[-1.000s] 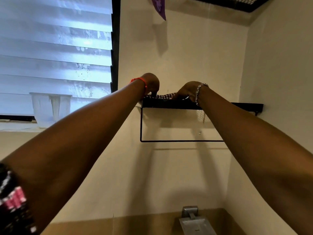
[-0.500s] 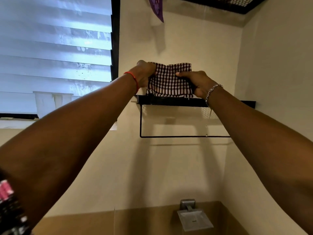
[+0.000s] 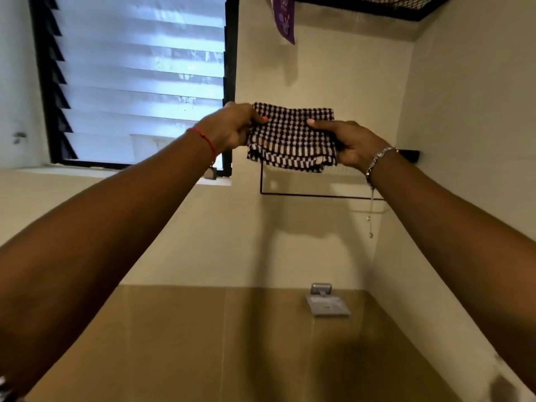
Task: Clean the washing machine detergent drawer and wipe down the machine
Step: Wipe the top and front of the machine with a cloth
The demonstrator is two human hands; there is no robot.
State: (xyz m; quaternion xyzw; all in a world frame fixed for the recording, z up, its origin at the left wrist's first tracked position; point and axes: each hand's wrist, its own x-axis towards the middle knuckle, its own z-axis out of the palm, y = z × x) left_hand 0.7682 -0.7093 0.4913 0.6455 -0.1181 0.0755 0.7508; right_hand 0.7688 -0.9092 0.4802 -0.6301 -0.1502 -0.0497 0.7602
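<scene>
a folded checked cloth (image 3: 291, 134) is held up in the air between both hands, in front of the cream wall. the left hand (image 3: 229, 127) pinches the cloth's left edge, its thumb lying over the front face and the other fingers tucked behind the fabric. the right hand (image 3: 346, 140) grips the right edge the same way, thumb pressed flat on the front, fingers curled behind and under.

the cloth is a soft woven piece with a small dark-and-white check; toward its lower edge the squares stretch into longer white bars. it is folded into a rough rectangle with several layers showing along the bottom, which sags a little between the two grips. a pale pinkish patch shows near the lower left.

just below and behind the right fingers runs a thin black metal shelf (image 3: 409, 154) with a slim wire rail (image 3: 316, 195) looped under it. beyond the left fingers is a louvred window (image 3: 139, 79) of frosted glass slats in a black frame. a red thread bracelet (image 3: 204, 139) circles the left wrist; a silver chain bracelet (image 3: 377, 161) with a dangling end hangs from the right. well below the hands, a small grey metal soap dish (image 3: 327, 306) is fixed to smooth tan tiles. a purple strip (image 3: 284, 18) hangs above the cloth.
</scene>
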